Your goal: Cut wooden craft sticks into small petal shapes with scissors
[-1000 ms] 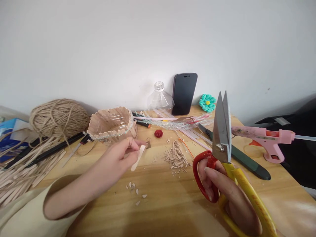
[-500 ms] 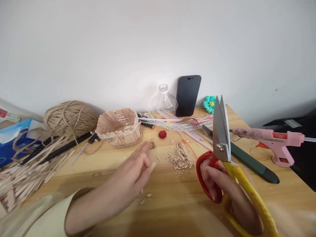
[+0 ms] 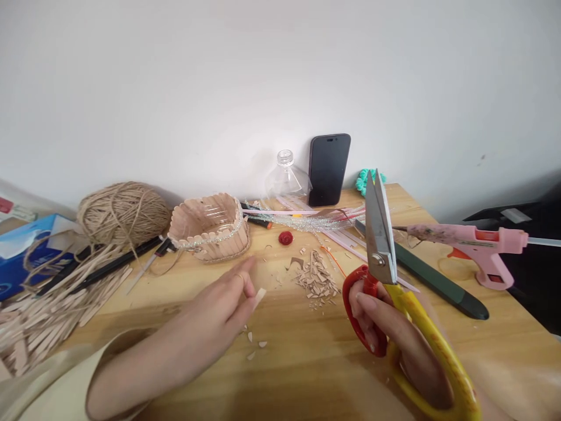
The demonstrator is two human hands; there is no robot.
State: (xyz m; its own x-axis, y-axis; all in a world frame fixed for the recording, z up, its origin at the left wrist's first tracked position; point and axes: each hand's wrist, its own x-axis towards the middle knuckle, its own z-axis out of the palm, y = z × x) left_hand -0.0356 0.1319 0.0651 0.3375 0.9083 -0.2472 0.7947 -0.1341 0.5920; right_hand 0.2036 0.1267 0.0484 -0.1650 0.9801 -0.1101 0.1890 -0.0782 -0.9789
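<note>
My right hand grips scissors with one red and one yellow handle. Their blades point up and are nearly closed. On the left, my left hand hovers low over the table, thumb bent toward a curled finger. A pale, short piece of wood stick juts from its thumb tip. Beyond those fingers lies a small brown scrap, beside a pile of wood chips. A red coiled rosette rests behind the pile. The stick-covered basket with a beaded trim stands behind my left hand.
Twine ball, wooden sticks and a blue pack lie left. A phone and clear bottle top stand at the wall. Right are a pink glue gun, a green-handled knife and a teal flower.
The brown scrap has moved right, from my left fingertips to the chip pile. My left hand has drawn back slightly. The scissors stay in my right hand, a little further left in view.
</note>
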